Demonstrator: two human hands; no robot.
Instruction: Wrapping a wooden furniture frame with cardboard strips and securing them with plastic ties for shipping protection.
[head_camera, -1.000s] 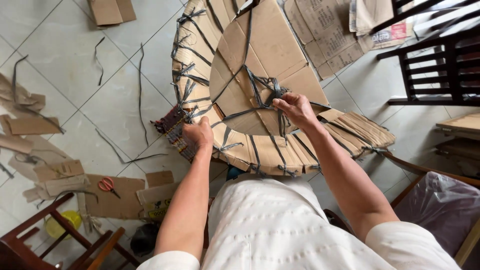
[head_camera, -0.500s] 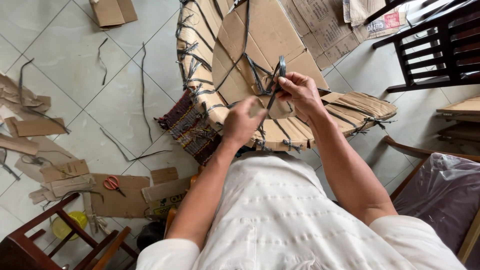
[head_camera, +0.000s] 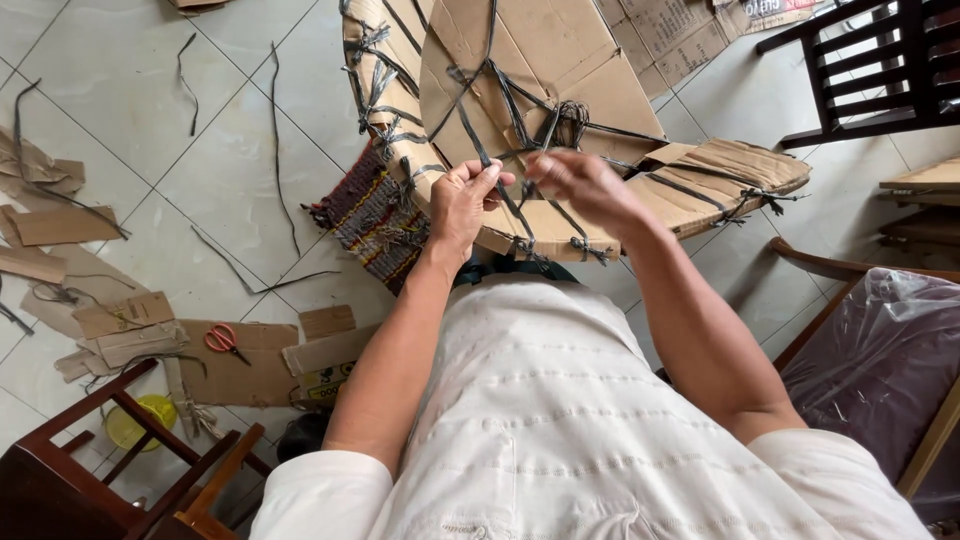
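Both hands (head_camera: 470, 200) (head_camera: 580, 180) now pinch strap (head_camera: 510, 205) together.

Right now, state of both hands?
Left hand: closed, pinching a dark strap on the cardboard-wrapped bundle.
Right hand: fingers curled, pinching the same strap beside the left.

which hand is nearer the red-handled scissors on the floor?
Left. The left hand grips a dark strap on the cardboard bundle, up and to the right of the scissors. The right hand is farther right, past the left hand.
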